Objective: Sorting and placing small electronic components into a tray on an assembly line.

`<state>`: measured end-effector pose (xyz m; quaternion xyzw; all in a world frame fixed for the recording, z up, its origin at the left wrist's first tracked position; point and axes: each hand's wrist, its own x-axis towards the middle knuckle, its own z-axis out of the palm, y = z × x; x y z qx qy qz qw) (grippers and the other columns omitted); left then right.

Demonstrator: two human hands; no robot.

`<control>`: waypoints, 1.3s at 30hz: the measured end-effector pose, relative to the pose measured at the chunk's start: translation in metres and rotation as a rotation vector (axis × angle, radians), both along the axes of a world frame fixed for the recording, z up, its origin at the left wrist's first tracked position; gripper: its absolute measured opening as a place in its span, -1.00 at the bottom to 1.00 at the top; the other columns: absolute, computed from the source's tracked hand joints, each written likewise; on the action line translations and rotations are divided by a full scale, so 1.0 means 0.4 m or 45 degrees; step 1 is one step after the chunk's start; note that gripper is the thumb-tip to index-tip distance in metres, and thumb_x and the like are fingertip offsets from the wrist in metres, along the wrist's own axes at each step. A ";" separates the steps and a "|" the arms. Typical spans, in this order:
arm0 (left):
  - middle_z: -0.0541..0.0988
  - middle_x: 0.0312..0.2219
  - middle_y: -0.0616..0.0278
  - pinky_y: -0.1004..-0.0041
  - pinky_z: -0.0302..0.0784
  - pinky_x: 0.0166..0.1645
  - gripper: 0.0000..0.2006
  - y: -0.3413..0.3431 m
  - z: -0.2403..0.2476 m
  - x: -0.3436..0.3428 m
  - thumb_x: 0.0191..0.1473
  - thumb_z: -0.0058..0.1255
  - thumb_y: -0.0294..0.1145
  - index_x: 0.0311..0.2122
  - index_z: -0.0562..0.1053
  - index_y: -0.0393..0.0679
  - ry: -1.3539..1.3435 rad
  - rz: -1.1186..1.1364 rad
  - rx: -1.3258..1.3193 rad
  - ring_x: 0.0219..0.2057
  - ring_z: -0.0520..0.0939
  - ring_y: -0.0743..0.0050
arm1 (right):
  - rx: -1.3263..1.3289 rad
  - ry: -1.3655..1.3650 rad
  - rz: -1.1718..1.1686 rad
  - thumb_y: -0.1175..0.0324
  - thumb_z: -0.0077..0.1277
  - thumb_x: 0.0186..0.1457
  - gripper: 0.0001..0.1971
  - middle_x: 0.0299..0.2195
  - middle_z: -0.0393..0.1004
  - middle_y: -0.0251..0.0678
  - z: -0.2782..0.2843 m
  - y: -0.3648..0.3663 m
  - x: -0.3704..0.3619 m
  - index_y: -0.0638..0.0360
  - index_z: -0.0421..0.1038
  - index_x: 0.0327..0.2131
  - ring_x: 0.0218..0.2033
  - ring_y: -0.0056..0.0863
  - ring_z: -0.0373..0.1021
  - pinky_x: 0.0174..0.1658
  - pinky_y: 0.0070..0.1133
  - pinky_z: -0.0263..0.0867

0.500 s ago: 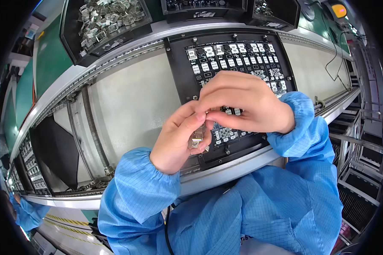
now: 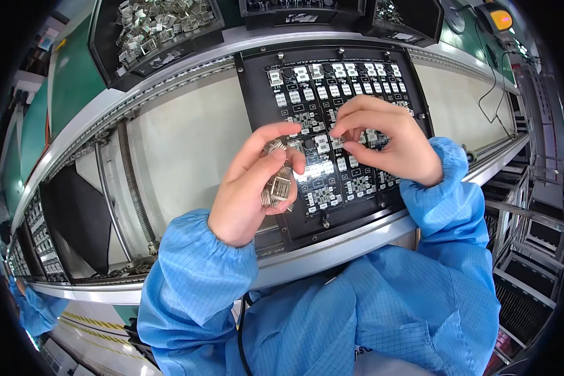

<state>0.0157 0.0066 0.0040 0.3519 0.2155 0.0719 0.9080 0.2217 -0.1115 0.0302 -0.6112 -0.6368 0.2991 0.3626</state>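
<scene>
My left hand (image 2: 247, 178) is curled around several small silver metal parts (image 2: 279, 188), boxy with thin slats or pins. They sit between its palm and fingers, left of the circuit boards. My right hand (image 2: 388, 138) hovers over the middle of the circuit boards (image 2: 323, 182), thumb and forefinger bent toward each other. Between those fingertips is a small pale metallic piece (image 2: 338, 142), partly hidden, so its exact kind is unclear. The boards lie in a black frame (image 2: 260, 94) and carry rows of white and silver components. Part of them is hidden under my right hand.
A black bin (image 2: 163, 62) heaped with similar metal parts stands at the far left. Two more dark bins, a middle bin (image 2: 301, 25) and a right bin (image 2: 404, 25), stand beyond the rail. A conveyor rail (image 2: 188, 78) runs behind the frame. Another person's blue sleeve (image 2: 41, 310) shows at lower left.
My hands have separated. The left has moved slightly left and loosened, showing more metal parts. The right has moved away from it, over the boards. The frame has shifted slightly left in view.
</scene>
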 end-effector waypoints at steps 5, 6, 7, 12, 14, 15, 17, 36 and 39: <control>0.39 -0.42 0.23 0.67 0.08 -0.66 -0.68 0.004 0.002 0.008 0.19 -0.32 -0.42 0.06 0.23 -0.09 0.022 -0.026 0.060 -0.67 0.34 0.66 | 0.120 -0.397 0.006 0.63 0.09 -0.23 -0.74 -0.32 0.40 -0.22 -0.036 -0.001 -0.010 0.24 0.44 -0.35 -0.33 -0.29 0.39 -0.27 -0.51 0.35; 0.39 -0.42 0.23 0.68 0.09 -0.66 -0.67 0.003 0.004 0.010 0.19 -0.32 -0.43 0.07 0.23 -0.07 0.024 -0.024 0.076 -0.67 0.34 0.67 | 0.115 -0.451 0.017 0.63 0.09 -0.23 -0.74 -0.32 0.40 -0.22 -0.039 -0.001 -0.011 0.22 0.43 -0.34 -0.32 -0.26 0.38 -0.26 -0.49 0.35; 0.39 -0.42 0.23 0.68 0.09 -0.66 -0.67 0.002 0.007 0.013 0.19 -0.32 -0.43 0.07 0.23 -0.07 0.026 -0.023 0.074 -0.67 0.34 0.67 | 0.113 -0.449 0.018 0.63 0.09 -0.23 -0.74 -0.32 0.40 -0.22 -0.040 -0.002 -0.012 0.22 0.43 -0.34 -0.32 -0.26 0.38 -0.26 -0.49 0.35; 0.39 -0.43 0.19 0.64 0.17 -0.65 -0.61 -0.008 0.011 0.022 0.18 -0.27 -0.39 0.13 0.15 -0.07 0.048 -0.001 0.148 -0.69 0.34 0.63 | 0.092 -0.506 -0.021 0.63 0.06 -0.23 -0.65 -0.34 0.42 -0.21 -0.039 0.001 -0.014 0.21 0.37 -0.25 -0.31 -0.23 0.38 -0.25 -0.46 0.34; 0.39 -0.43 0.19 0.65 0.17 -0.65 -0.61 -0.010 0.012 0.025 0.18 -0.27 -0.40 0.13 0.15 -0.07 0.049 -0.005 0.152 -0.69 0.34 0.63 | 0.102 -0.503 -0.020 0.63 0.06 -0.23 -0.65 -0.34 0.42 -0.21 -0.041 0.002 -0.013 0.22 0.36 -0.25 -0.31 -0.23 0.38 -0.26 -0.46 0.34; 0.39 -0.43 0.19 0.65 0.17 -0.65 -0.60 -0.010 0.013 0.026 0.18 -0.27 -0.40 0.14 0.14 -0.06 0.048 -0.011 0.159 -0.69 0.34 0.63 | 0.114 -0.501 -0.022 0.63 0.06 -0.23 -0.65 -0.34 0.42 -0.21 -0.042 0.003 -0.013 0.22 0.36 -0.25 -0.31 -0.23 0.38 -0.26 -0.46 0.34; 0.39 -0.43 0.19 0.65 0.17 -0.65 -0.60 -0.010 0.015 0.028 0.18 -0.27 -0.40 0.14 0.14 -0.06 0.049 -0.004 0.145 -0.69 0.34 0.63 | 0.123 -0.507 -0.022 0.63 0.05 -0.23 -0.64 -0.35 0.42 -0.21 -0.042 0.003 -0.014 0.22 0.36 -0.24 -0.32 -0.23 0.38 -0.26 -0.45 0.34; 0.41 -0.44 0.27 0.71 0.17 -0.64 -0.62 -0.021 0.017 0.054 0.16 -0.30 -0.48 0.10 0.22 0.00 0.042 0.008 0.077 -0.66 0.35 0.74 | 0.156 -0.686 0.041 0.64 0.06 -0.28 -0.59 -0.39 0.38 -0.22 -0.032 0.008 -0.022 0.24 0.33 -0.22 -0.39 -0.25 0.34 -0.33 -0.46 0.33; 0.41 -0.44 0.28 0.72 0.16 -0.64 -0.62 -0.024 0.023 0.060 0.15 -0.30 -0.48 0.10 0.22 0.01 0.064 0.015 0.082 -0.66 0.35 0.74 | 0.110 -0.644 0.056 0.64 0.07 -0.27 -0.58 -0.40 0.39 -0.20 -0.022 0.009 -0.017 0.24 0.33 -0.20 -0.39 -0.25 0.36 -0.33 -0.46 0.34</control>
